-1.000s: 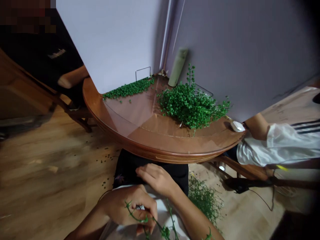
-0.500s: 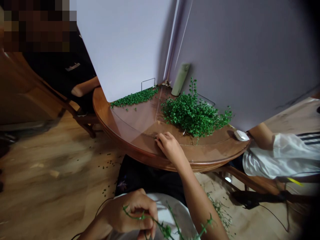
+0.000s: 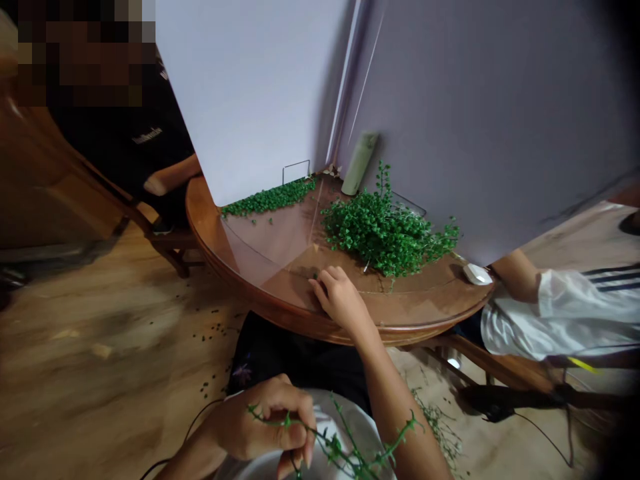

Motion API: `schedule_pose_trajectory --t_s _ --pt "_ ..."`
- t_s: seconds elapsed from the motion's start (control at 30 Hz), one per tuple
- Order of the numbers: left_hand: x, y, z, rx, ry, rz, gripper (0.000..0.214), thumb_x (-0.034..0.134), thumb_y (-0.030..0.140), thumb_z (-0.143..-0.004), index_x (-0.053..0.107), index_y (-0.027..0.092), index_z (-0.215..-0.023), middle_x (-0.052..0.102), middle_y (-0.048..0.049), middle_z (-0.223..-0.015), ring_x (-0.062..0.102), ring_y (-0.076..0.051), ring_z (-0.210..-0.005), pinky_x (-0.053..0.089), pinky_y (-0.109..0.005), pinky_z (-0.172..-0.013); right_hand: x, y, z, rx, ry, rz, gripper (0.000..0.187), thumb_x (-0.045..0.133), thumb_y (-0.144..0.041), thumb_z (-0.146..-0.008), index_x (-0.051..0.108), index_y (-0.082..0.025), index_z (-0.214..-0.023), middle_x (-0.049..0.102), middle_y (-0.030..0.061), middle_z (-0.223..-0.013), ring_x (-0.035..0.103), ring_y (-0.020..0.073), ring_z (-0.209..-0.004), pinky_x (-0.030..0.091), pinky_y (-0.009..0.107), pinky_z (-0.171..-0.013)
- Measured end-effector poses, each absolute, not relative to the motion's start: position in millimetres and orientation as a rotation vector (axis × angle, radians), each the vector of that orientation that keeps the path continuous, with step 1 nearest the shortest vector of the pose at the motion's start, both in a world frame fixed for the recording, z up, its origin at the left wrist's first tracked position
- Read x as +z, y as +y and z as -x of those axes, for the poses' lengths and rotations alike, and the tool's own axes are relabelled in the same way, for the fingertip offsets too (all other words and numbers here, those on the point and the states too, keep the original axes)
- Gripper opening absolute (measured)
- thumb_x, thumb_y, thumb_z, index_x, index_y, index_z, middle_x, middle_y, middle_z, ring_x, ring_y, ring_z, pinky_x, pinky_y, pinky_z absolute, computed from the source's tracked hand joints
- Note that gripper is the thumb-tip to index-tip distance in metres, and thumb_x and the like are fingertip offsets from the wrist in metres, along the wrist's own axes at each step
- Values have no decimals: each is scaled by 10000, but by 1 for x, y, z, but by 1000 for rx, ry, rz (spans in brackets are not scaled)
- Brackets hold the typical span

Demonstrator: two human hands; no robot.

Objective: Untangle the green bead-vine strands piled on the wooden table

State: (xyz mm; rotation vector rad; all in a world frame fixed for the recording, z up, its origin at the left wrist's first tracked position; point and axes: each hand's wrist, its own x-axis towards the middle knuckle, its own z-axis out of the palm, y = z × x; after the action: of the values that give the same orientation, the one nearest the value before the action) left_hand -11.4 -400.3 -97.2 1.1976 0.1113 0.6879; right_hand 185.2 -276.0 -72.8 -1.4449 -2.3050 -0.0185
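My left hand [image 3: 273,420], low in the view near my lap, is closed on a thin green plant stem [image 3: 345,450]. The stem branches to the right and carries only a few small leaves. My right hand [image 3: 343,300] rests over the near edge of the brown wooden table [image 3: 270,283], its thumb and fingers a little apart. Just past its fingertips lies a tiny green piece [image 3: 315,275]. A bushy heap of green sprigs [image 3: 390,233] sits on the table beyond and to the right of that hand. Small loose green pieces [image 3: 270,198] form a long pile along the left panel.
Two tall pale panels [image 3: 260,87] stand on the table and meet at a corner. A light green cylinder [image 3: 360,163] leans there. A white box [image 3: 477,274] lies at the right edge. People sit at left and right. Bare stems [image 3: 440,427] litter the floor.
The fingers of my right hand have parted slightly, and the tiny green piece now shows on the table beyond them. My left hand still holds the stem, nearly in place.
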Motion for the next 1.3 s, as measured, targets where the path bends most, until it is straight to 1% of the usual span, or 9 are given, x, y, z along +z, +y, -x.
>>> schedule_pose_trajectory --t_s 0.07,0.17,0.27,0.47,0.63,0.83,1.0,1.13,1.3 --pt "-93 -400 12 644 129 -1200 415 601 481 -972 589 129 -751 533 0 -537 495 -54 -409 358 -113 -411 -74 -275 -184 -17 -2318 1451 348 396 -367 -1078 674 -163 -1129 690 137 -1095 586 274 -1040 459 393 -919" --pt "-90 -400 14 590 164 -1245 474 595 531 -962 575 127 -715 556 -19 -542 521 -63 -421 359 -119 -418 -78 -273 -183 -12 -2285 1464 524 423 -438 -1062 428 -195 -1525 497 170 -1524 441 354 -1355 424 509 -1024" --pt "-92 -402 16 582 230 -1269 515 586 593 -946 590 130 -719 578 -30 -558 535 -74 -433 365 -140 -429 -81 -271 -183 69 -2217 1431 593 442 -460 -1050 352 -210 -1580 397 158 -1610 341 375 -1456 377 587 -1076" --pt "-94 -395 7 826 404 -1071 435 604 551 -959 615 142 -813 508 31 -518 456 -55 -417 338 -180 -471 -75 -286 -186 178 -2065 1248 321 478 -332 -1047 621 -214 -1309 631 121 -1379 518 277 -1302 405 462 -1078" --pt "-82 -374 -10 1303 627 -698 359 713 466 -909 593 149 -792 491 49 -631 432 -42 -501 349 -193 -530 -85 -334 -179 341 -1794 1181 217 454 -261 -1045 646 -169 -1089 688 87 -971 626 198 -920 497 321 -846" --pt "-83 -367 -11 1321 658 -720 342 732 449 -897 621 145 -789 521 40 -696 431 -33 -499 344 -208 -526 -100 -376 -172 628 -1583 1159 187 519 -267 -1033 690 -211 -1084 719 45 -951 665 155 -844 504 252 -759" --pt "-82 -371 -12 1233 569 -708 327 703 434 -926 611 154 -782 408 70 -541 338 -45 -478 293 -204 -528 -105 -369 -177 1053 -1062 990 212 542 -366 -1025 629 -248 -1178 659 7 -861 601 112 -707 476 214 -642" --pt "-82 -375 -13 1043 358 -651 359 668 435 -946 546 169 -736 285 93 -435 239 -59 -450 274 -213 -544 -108 -358 -174 1380 -1023 884 302 641 -493 -941 657 -210 -1047 612 1 -725 514 104 -515 401 216 -470" --pt "-90 -378 -12 926 317 -670 385 634 427 -964 515 164 -708 301 94 -421 205 -44 -402 227 -208 -501 -109 -358 -169 1541 -1125 793 553 662 -744 -807 584 -197 -807 491 -34 -591 371 84 -442 321 220 -417"
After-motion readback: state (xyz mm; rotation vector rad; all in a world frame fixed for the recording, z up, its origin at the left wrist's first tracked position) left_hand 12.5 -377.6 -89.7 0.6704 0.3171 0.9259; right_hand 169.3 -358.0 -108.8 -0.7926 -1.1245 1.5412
